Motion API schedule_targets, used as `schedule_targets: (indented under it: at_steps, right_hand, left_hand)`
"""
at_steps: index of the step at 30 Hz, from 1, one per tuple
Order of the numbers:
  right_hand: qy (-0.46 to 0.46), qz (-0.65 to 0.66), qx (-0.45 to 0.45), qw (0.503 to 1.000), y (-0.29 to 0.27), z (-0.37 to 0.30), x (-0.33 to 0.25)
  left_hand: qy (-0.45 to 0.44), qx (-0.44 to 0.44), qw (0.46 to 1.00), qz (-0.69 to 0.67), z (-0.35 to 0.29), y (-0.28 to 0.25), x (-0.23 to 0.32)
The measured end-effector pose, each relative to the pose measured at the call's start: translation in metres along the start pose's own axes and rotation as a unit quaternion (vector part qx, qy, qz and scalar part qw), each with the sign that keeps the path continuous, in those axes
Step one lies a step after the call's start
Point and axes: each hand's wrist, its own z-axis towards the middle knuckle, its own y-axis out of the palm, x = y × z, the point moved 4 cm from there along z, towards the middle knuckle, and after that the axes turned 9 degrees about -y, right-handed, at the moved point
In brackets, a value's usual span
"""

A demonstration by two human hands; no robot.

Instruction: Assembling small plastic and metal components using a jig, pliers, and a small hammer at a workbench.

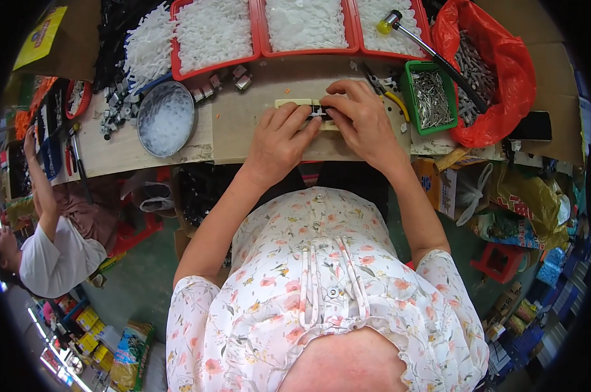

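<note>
My left hand [276, 140] and my right hand [364, 127] meet over the bench in front of me. The fingers of both are closed round a small black-and-white part [318, 112]. What kind of part it is cannot be made out, since fingertips cover its ends. Beneath it lies a cream-coloured block [284, 102], mostly hidden by my hands. To the right of my right hand are pliers with yellow-and-black handles [396, 104]. Several small metal-and-white pieces [242, 78] lie beyond my left hand.
Red trays [259, 32] of white plastic pieces line the back. Left stands a metal bowl [192, 124] of translucent pieces; right, a green basket [413, 98] of metal pins. A hammer [432, 52] leans across a red bag [517, 98] of grey parts. A co-worker [60, 248] sits left.
</note>
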Motion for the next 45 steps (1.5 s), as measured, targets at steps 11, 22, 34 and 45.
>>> schedule_targets:
  at_steps: [11,22,34,45]
  right_hand:
    - [-0.055,-0.103,-0.044,0.992,0.015,-0.012,-0.015]
    - [-0.024,-0.113,0.113,0.987,-0.099,-0.044,-0.005]
    - [0.308,-0.188,0.387,0.849,-0.260,-0.293,0.105]
    - [0.285,-0.197,0.437,0.830,-0.266,-0.337,0.149]
  left_hand:
    - [0.036,-0.002,0.999,0.026,-0.005,0.002,-0.003]
    - [0.043,-0.043,0.997,0.049,0.009,-0.001,0.010]
    - [0.022,-0.087,0.994,0.058,0.007,-0.014,0.024]
    - [0.071,-0.104,0.983,0.137,0.019,-0.021,0.078]
